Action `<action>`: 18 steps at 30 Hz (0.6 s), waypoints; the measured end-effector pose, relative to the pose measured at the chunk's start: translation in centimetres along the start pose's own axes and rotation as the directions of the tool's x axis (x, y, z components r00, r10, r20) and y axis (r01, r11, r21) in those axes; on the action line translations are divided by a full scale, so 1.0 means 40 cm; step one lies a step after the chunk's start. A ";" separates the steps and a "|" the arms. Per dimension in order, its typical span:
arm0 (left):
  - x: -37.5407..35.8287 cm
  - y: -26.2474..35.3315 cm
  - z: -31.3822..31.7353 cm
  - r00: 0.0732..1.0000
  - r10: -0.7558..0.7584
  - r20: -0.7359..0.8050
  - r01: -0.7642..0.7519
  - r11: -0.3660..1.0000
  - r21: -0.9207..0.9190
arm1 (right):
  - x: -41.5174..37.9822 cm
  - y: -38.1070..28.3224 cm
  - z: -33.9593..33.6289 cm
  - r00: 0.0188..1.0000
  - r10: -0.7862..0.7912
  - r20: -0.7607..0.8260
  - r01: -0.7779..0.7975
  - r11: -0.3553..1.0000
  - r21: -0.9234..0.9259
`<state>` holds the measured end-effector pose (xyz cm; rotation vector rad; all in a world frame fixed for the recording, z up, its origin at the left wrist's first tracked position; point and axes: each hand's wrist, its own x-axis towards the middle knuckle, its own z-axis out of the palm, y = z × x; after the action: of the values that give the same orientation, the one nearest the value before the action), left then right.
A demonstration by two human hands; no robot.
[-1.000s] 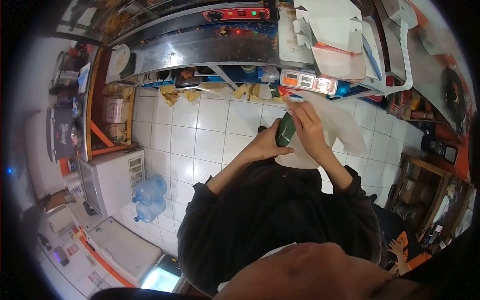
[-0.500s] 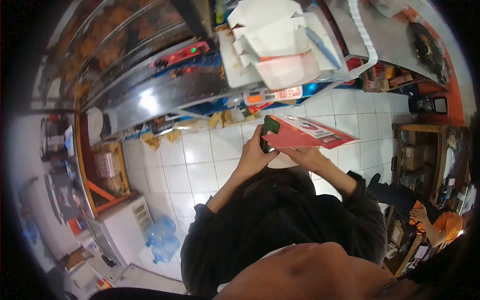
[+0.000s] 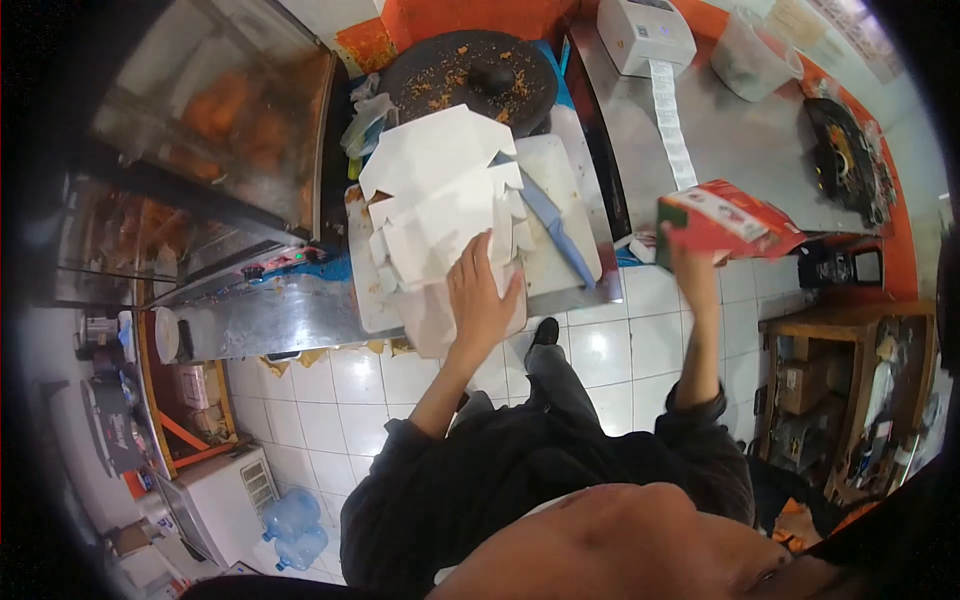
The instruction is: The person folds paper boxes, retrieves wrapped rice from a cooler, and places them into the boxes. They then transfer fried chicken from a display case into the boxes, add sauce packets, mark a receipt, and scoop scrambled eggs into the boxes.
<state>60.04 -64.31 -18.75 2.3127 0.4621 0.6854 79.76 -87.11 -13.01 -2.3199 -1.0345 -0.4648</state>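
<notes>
My left hand (image 3: 483,300) lies on the lower part of a flattened white cardboard box (image 3: 440,190), its fingers stretched out and thumb apart. The box is spread over a white cutting board (image 3: 550,180) on the counter. Just right of the box lies a knife with a blue-grey blade (image 3: 560,230). Out to the right, my right hand (image 3: 692,265) grips a red-and-white printed carton (image 3: 735,220), green at its left end. Motion blurs that hand and the carton, and some fingers are hidden.
Behind the box stands a large dark stone mortar (image 3: 470,80) with crumbs in it. A label printer (image 3: 646,38) trails a paper strip on the steel counter beside a clear plastic tub (image 3: 757,55). A glass food cabinet (image 3: 210,110) is at left, a wooden shelf (image 3: 850,320) at right.
I have moved closer to the counter. My left hand has left the red printed carton for the white box. My right hand has carried the carton to the right.
</notes>
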 end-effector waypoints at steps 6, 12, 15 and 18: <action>0.060 -0.084 0.101 0.958 -0.270 0.094 0.219 0.904 0.368 | 0.254 0.565 0.252 0.919 0.337 0.206 -0.292 0.930 -0.222; 0.102 -0.033 0.033 0.982 -0.132 -0.138 0.186 0.833 0.521 | 0.244 0.201 0.208 0.922 0.222 -0.318 -0.255 0.965 -0.064; 0.132 0.027 -0.085 0.977 -0.141 -0.159 0.205 0.822 0.532 | 0.164 -0.048 0.207 0.966 0.241 -0.090 -0.170 0.861 0.480; 0.121 0.073 -0.206 0.965 0.039 -0.260 0.110 0.838 0.535 | 0.113 -0.244 0.189 1.000 -0.021 0.003 0.015 0.778 0.628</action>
<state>59.50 -59.86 -9.80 2.7419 0.9254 0.9437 75.90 -74.56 -13.30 -1.7071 -1.0212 -0.0785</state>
